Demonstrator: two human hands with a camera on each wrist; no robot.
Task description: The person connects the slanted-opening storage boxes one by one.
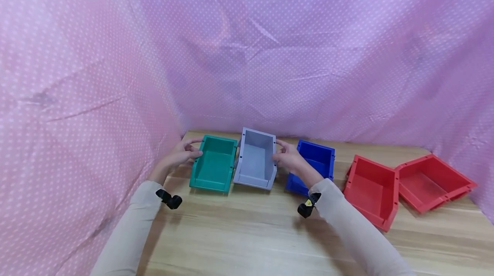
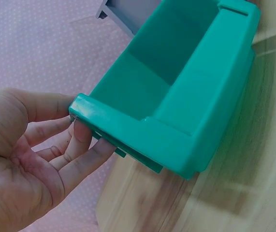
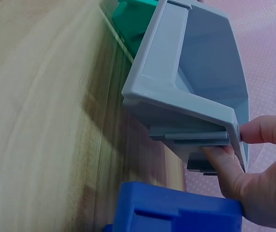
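In the head view my left hand (image 1: 179, 156) grips the left side wall of a green storage bin (image 1: 214, 164). The left wrist view shows the thumb on its rim and the fingers under the side ledge. My right hand (image 1: 290, 157) pinches the right wall of a grey storage bin (image 1: 255, 162), thumb on one face and a finger on the other. In the right wrist view the grey bin is raised off the wood. The two bins stand side by side, the grey one a little farther back. Both show bare insides.
A blue bin (image 1: 316, 162) lies under and beside my right wrist. Two red bins, a nearer one (image 1: 372, 188) and a farther one (image 1: 434, 181), touch at the right of the wooden table (image 1: 231, 233). Pink dotted cloth (image 1: 270, 53) hangs behind and to the left.
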